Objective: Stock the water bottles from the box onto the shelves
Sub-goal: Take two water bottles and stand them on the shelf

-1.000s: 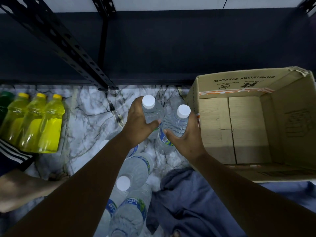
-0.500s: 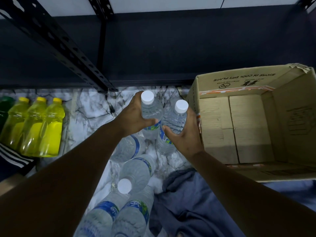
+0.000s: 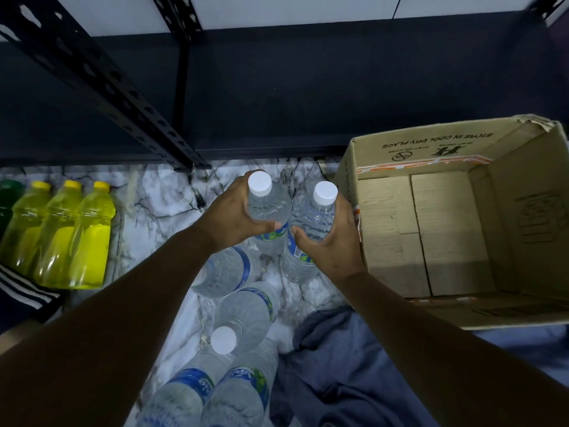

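My left hand (image 3: 231,218) grips a clear water bottle (image 3: 267,208) with a white cap, held upright. Beside it, my right hand (image 3: 331,241) grips a second water bottle (image 3: 314,217) of the same kind, also upright. The two bottles almost touch, just in front of the dark bottom shelf (image 3: 308,103). Several more water bottles (image 3: 246,312) stand on the marble floor below my arms. The cardboard box (image 3: 505,155) sits open at the right, and no bottles show inside it.
A black perforated shelf post (image 3: 123,97) slants down to the floor left of my hands. Three yellow drink bottles (image 3: 64,238) lie at the left. Blue cloth (image 3: 338,365) covers my legs at the bottom. A striped sleeve (image 3: 21,291) shows at the left edge.
Both hands have lifted their bottles slightly and carried them forward toward the shelf. The view has shifted, so more standing bottles show below my arms.
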Tool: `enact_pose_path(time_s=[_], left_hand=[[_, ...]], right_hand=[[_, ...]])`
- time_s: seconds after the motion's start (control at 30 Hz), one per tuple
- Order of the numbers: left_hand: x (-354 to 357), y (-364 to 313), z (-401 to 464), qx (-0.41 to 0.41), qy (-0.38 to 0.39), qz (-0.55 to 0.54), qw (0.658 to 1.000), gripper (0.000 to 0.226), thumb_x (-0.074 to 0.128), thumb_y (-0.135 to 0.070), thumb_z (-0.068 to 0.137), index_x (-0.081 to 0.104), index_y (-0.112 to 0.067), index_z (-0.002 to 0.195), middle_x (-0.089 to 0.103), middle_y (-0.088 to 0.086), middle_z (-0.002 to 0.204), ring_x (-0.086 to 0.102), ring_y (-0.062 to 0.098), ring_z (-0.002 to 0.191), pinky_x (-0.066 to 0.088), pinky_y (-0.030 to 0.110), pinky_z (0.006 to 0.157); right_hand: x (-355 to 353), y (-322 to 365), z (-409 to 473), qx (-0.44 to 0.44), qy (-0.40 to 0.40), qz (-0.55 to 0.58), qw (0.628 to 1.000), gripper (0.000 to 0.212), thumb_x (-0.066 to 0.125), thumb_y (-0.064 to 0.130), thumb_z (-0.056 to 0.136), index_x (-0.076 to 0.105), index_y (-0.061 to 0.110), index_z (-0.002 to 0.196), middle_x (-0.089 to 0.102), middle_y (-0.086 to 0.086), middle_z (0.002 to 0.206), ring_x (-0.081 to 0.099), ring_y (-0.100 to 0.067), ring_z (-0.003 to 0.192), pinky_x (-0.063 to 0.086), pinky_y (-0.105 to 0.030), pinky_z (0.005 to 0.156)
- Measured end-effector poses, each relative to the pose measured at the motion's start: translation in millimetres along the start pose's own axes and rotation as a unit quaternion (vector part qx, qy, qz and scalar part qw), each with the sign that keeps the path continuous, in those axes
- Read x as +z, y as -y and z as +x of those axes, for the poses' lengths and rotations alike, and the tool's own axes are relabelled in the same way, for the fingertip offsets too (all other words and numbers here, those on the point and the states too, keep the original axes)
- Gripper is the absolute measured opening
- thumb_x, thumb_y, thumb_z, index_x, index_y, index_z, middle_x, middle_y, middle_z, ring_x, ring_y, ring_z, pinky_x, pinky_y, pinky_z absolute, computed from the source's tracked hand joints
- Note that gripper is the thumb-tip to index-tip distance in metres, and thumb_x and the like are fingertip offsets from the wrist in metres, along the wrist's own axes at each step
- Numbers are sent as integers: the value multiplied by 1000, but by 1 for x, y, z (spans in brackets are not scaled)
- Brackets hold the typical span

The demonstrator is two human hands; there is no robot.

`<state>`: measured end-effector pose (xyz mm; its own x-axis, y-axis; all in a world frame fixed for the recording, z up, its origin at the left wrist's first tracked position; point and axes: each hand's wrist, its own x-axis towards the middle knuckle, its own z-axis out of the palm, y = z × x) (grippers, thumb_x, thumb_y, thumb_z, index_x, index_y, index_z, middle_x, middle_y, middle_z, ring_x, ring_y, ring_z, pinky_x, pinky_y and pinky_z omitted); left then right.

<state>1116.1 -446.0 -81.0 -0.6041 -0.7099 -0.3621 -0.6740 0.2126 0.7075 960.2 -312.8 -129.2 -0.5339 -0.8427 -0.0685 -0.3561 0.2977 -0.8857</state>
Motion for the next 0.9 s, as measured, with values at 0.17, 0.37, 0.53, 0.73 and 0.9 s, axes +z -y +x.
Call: enact_pose_path(time_s=[0.17, 0.37, 0.53, 0.73, 0.9], left_hand=[[3, -7, -1, 0, 5, -43, 999, 81, 86, -32, 70, 39, -25, 136, 60, -8, 123, 57, 10, 114, 46, 36, 102], [6, -16, 5, -3, 2, -49, 999, 81, 82, -23, 76, 32, -25, 139, 56, -6, 124, 55, 10, 113, 42, 20, 92], [5, -14, 7, -11, 6, -62, 998, 80, 84, -28, 73, 38, -24, 138, 60, -5, 121, 59, 11, 112, 48, 35, 100], [6, -15, -1, -14, -8, -89, 996, 74, 83, -19, 75, 35, -33, 130, 61, -7, 117, 60, 10, 111, 50, 36, 97], [13, -24, 3, -26, -29, -76, 996, 69, 80, -18, 79, 35, -32, 130, 60, -6, 119, 59, 9, 109, 50, 35, 97]], right_hand=[[0, 3, 2, 48, 18, 38, 998, 80, 81, 52, 68, 42, 24, 132, 55, 3, 125, 55, -15, 115, 47, -40, 100], [9, -16, 1, 92, 7, 64, 994, 102, 80, 66, 62, 32, 31, 144, 54, -3, 136, 53, -23, 126, 48, -48, 100], [9, -14, 2, 69, -10, 41, 997, 100, 82, 63, 62, 35, 24, 142, 53, -7, 132, 56, -24, 123, 49, -46, 98], [4, -1, 0, 30, -38, -8, 999, 93, 82, 45, 64, 36, 17, 141, 48, -8, 131, 48, -21, 125, 44, -41, 104], [-8, 8, 5, 48, -35, -20, 998, 85, 82, 28, 75, 37, 11, 144, 44, -4, 132, 30, 0, 116, 14, 6, 95]])
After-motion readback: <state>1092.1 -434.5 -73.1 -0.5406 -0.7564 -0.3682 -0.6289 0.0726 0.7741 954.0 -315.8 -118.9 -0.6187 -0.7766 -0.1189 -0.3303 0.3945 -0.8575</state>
